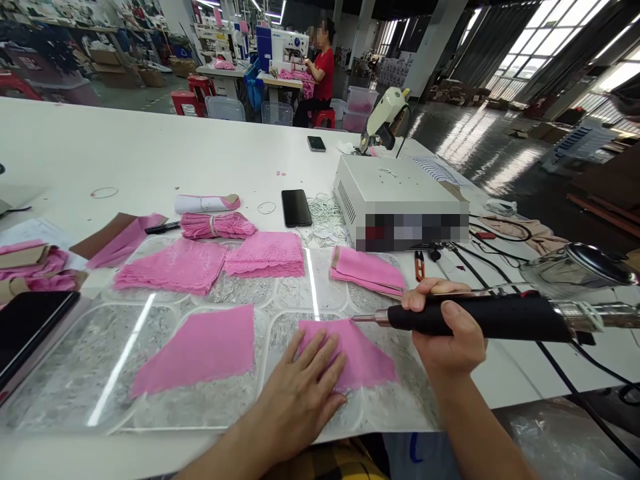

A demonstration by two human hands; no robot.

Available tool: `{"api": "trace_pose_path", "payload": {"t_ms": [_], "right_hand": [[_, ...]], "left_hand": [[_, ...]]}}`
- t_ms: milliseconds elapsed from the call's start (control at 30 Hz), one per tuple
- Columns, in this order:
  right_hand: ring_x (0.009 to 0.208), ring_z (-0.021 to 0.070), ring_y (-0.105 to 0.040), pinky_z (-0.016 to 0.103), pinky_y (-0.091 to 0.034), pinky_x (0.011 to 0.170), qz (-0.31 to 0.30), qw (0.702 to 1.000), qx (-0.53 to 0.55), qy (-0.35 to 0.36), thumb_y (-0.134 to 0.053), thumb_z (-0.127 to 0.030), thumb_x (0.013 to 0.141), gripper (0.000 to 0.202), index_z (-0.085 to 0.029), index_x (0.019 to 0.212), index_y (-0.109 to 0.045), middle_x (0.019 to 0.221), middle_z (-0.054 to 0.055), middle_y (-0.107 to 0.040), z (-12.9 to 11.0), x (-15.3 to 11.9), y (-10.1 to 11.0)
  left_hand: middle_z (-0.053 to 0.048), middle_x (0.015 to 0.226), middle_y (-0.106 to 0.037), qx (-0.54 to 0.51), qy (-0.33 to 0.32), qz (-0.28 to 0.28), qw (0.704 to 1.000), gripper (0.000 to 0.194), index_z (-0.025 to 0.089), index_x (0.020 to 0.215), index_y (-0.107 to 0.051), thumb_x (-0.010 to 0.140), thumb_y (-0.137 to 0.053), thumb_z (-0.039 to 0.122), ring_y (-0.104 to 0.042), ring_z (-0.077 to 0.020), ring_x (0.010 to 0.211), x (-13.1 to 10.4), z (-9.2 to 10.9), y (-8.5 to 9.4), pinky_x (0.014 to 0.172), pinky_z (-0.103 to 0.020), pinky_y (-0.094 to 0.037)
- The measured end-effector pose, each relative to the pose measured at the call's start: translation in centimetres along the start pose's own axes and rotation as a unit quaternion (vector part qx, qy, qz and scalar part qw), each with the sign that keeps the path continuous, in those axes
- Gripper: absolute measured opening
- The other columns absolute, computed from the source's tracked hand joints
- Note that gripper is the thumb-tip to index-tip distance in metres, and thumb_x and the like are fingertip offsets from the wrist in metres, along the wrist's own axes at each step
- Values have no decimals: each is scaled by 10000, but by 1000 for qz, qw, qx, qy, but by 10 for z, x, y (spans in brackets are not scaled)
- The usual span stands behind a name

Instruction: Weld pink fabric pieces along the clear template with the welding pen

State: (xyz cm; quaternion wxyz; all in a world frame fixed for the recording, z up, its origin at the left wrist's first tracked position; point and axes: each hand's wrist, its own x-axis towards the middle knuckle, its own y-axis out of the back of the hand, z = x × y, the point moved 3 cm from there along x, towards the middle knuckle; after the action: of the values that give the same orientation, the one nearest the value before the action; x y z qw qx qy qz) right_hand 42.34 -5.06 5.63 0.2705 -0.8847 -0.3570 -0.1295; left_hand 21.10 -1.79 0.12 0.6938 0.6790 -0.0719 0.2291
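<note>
My left hand (pixel 307 383) lies flat with fingers spread on a pink fabric piece (pixel 367 360), which rests on a grey marble-patterned mat (pixel 215 417). My right hand (pixel 447 333) is wrapped round a black-handled glue gun (pixel 480 317), its thin metal nozzle touching or just above the top edge of that piece. A clear jar with a dark lid (pixel 580 270) sits by the gun's rear end. Left of my hands, a second pink fabric piece (pixel 200 347) lies flat. Behind are pink lace stacks (pixel 170 267) (pixel 265 253) and a folded pink stack (pixel 367 270).
A grey metal box (pixel 400 183) stands at the back right, with black cables (pixel 493 267) trailing along the table's right side. Phones (pixel 296 208) (pixel 35 327), tied pink strips (pixel 217 225) and orange snips (pixel 419 265) lie around. A person in red (pixel 324 73) sits at a sewing machine beyond.
</note>
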Motion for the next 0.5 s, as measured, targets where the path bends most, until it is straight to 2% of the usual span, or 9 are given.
{"api": "trace_pose_path", "payload": {"t_ms": [167, 333, 500], "right_hand": [[526, 106, -526, 309, -484, 524, -18, 1000, 13, -22, -572, -252, 688, 106, -199, 772, -611, 764, 1, -568, -2, -3, -23], [576, 99, -514, 304, -492, 573, -64, 996, 27, -55, -597, -271, 731, 111, -205, 820, -594, 820, 2, -546, 8, -16, -54], [602, 104, -532, 324, -504, 631, -120, 991, 20, -61, -606, -279, 776, 100, -211, 849, -593, 832, -1, -545, 18, -24, -68]], "left_hand": [[-100, 1356, -565, -18, 10, -13, 1000, 418, 157, 1289, -553, 1009, -394, 423, -497, -287, 1281, -1, 1, -2, 1080, -489, -343], [-97, 1359, -558, -39, 40, 13, 998, 428, 164, 1270, -557, 964, -487, 455, -491, -276, 1280, -3, 3, -6, 1080, -445, -351], [-114, 1326, -574, -43, 49, 16, 998, 438, 152, 1235, -570, 943, -515, 474, -515, -278, 1240, -2, 4, -7, 1067, -442, -358]]}}
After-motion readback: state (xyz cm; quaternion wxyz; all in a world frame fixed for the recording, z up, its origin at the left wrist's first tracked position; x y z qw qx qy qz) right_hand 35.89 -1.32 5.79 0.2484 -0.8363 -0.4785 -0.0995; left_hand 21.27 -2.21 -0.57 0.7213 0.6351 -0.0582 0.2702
